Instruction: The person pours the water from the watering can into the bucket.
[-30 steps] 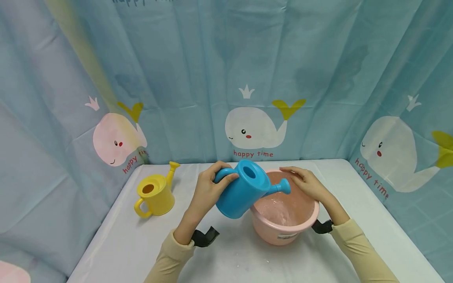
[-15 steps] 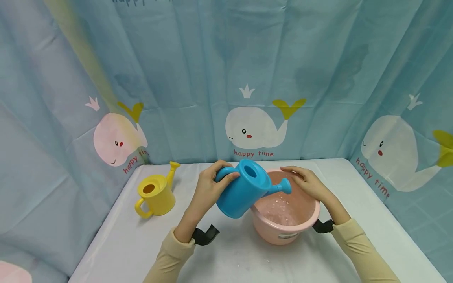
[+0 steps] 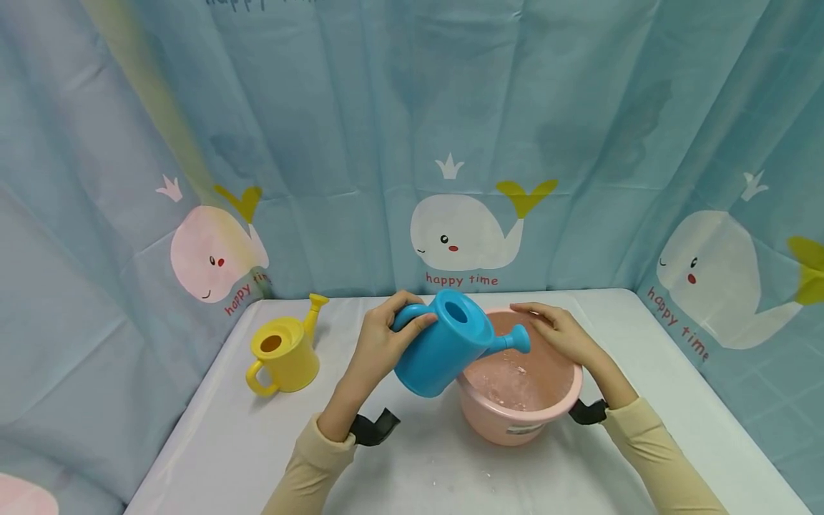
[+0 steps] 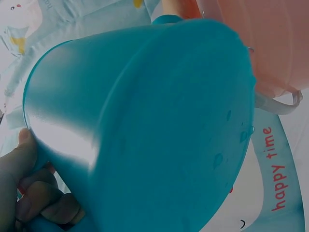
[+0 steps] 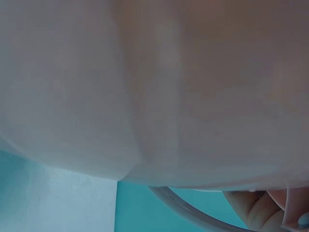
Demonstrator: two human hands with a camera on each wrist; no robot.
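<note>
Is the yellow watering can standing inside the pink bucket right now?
No, the yellow watering can stands on the table, well left of the pink bucket.

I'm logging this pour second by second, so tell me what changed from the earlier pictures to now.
Hardly anything moved. The water inside the pink bucket ripples a little differently. The left hand still grips the handle of the blue watering can, tilted with its spout over the bucket as before. The right hand still rests on the bucket's far rim. The yellow watering can stands where it was on the table.
</note>
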